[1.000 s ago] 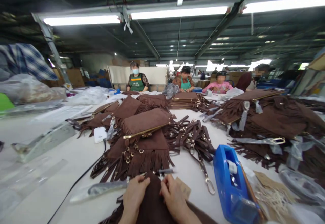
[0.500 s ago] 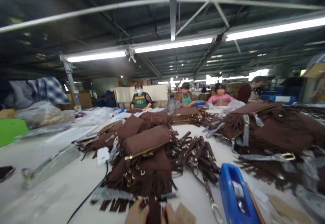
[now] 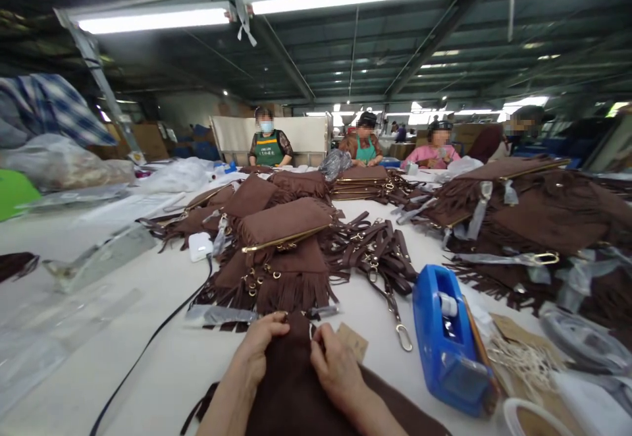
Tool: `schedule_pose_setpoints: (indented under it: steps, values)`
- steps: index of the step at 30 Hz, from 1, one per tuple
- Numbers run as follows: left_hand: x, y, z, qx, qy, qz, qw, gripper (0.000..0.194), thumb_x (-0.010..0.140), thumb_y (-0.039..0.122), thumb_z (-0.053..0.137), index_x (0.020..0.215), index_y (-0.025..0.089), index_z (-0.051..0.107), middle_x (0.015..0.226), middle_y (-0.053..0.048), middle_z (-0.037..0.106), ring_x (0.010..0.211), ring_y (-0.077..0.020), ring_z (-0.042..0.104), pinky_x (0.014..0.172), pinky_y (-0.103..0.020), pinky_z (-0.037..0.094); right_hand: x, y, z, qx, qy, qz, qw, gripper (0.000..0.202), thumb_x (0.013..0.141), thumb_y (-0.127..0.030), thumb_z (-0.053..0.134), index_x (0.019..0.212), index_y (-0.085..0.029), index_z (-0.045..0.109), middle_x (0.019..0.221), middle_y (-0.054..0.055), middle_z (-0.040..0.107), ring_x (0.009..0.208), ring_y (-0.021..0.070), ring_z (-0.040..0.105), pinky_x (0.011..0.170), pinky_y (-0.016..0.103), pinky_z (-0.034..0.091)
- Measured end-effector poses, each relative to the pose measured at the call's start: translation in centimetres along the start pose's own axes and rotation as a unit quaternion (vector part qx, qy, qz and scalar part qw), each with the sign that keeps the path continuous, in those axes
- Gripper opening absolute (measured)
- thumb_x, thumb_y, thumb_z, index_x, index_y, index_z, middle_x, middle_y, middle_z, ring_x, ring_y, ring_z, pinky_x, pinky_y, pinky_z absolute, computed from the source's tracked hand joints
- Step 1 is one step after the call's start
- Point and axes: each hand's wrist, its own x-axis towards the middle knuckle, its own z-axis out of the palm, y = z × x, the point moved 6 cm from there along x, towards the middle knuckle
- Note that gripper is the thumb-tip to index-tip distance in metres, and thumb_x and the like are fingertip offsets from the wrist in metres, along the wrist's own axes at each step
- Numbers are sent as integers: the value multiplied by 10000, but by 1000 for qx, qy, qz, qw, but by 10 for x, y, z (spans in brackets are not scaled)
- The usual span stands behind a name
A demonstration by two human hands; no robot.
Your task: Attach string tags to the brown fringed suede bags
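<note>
Both hands rest on a brown suede bag lying at the near edge of the white table, at six o'clock in the view. The left hand pinches the bag's top edge at about eleven o'clock of the bag, fingers curled narrow onto the rim. The right hand grips the same edge just beside it, at one o'clock, thumb and fingers closed on the suede. A small brown card tag lies on the table, touching or just beside the right hand at its two o'clock.

Half a second ago the head was tipped up, so only the knuckles showed at the bottom edge and the ceiling filled much of the view; now the view has dropped, and both forearms and more of the bag are seen. The hands keep the same grip on the top edge.

At twelve o'clock from the hands sits a pile of fringed bags. At one o'clock lies a heap of straps. A blue tape dispenser stands at three o'clock, near the right hand. Co-workers sit at the table's far end.
</note>
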Motion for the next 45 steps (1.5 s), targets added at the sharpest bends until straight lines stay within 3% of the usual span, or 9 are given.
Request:
schedule_pose_setpoints:
  steps: [5,11,15,23,26,28,32,40,45]
  values:
    - [-5,-6,-4,-22,44,78,996,340,439,146,654,776,155,611,672,3,640,600,-133,585,585,-234,472,-2,4,-3,20,15,14,1000,114,815,-178,381,777,-199,486,664,9,571,643,178,554,595,252,362]
    - [-8,-15,-5,46,85,113,989,500,547,282,626,1021,127,588,798,-53,669,707,-183,611,665,-283,484,-1,0,-6,-28,11,23,999,132,794,-128,429,750,-192,536,706,18,604,689,175,561,618,246,357]
    - [-6,-3,-7,174,117,141,967,290,690,325,518,895,153,631,851,-72,665,805,-218,605,751,-321,451,-1,1,-4,-69,0,34,997,135,797,-116,446,767,-183,559,737,28,619,723,185,567,636,253,353]
    - [-39,23,-23,455,211,152,852,200,773,189,427,618,169,551,801,-117,576,807,-289,548,758,-391,384,-1,11,1,-49,9,40,998,127,800,-180,454,749,-204,567,686,4,609,676,170,560,602,249,334]
    - [-60,41,-17,568,270,215,747,175,797,192,411,751,149,574,919,-151,558,902,-342,509,750,-438,368,-1,11,1,-47,4,46,998,129,802,-183,452,753,-204,570,686,5,611,672,171,561,599,247,333]
    - [-64,50,-3,591,253,300,705,184,811,180,405,864,149,578,1024,-152,554,1008,-335,466,824,-449,348,0,10,2,-43,-7,48,998,129,803,-184,453,755,-201,572,684,6,612,668,171,562,596,243,335]
    - [-42,38,20,533,113,327,772,177,803,142,389,862,168,554,913,-99,596,929,-249,516,837,-370,371,0,7,0,-43,-15,47,998,131,802,-175,455,759,-196,578,684,10,613,665,169,563,595,240,337]
    - [-20,9,7,407,120,182,887,152,754,137,440,752,163,590,842,-106,634,877,-267,563,821,-387,398,0,5,-1,-36,-27,51,998,128,804,-140,473,781,-195,586,744,20,637,721,179,577,619,240,341]
    - [-8,5,5,194,92,60,975,134,637,81,501,631,138,622,582,-45,644,565,-195,607,585,-308,477,0,6,1,-24,-23,52,998,132,798,-137,467,761,-194,581,711,21,625,694,182,569,604,244,343]
